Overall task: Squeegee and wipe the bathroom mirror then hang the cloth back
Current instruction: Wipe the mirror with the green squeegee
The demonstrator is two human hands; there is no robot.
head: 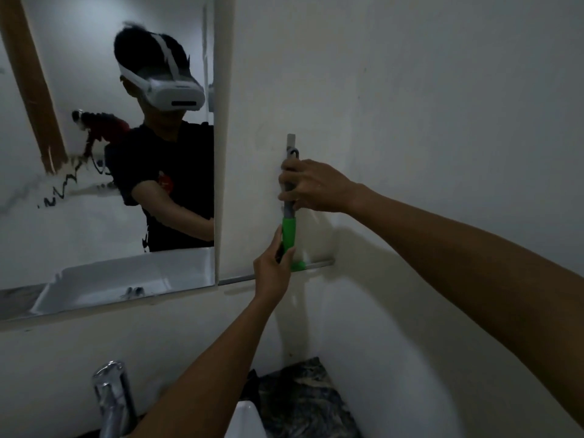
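Bare forearms, no sleeves, watch or rings on left hand (272, 269) or right hand (316, 186). In the mirror (94, 153) at far left: black short-sleeved T-shirt (170, 172) with small red chest mark, white headset (170, 90) with white straps.

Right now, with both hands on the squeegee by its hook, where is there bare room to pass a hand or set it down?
Bare wall lies open right of the hook and above the right hand. It is crowded between the mirror edge and the squeegee, where the left hand sits. Below, the faucet, patterned cloth and both forearms fill the basin side.
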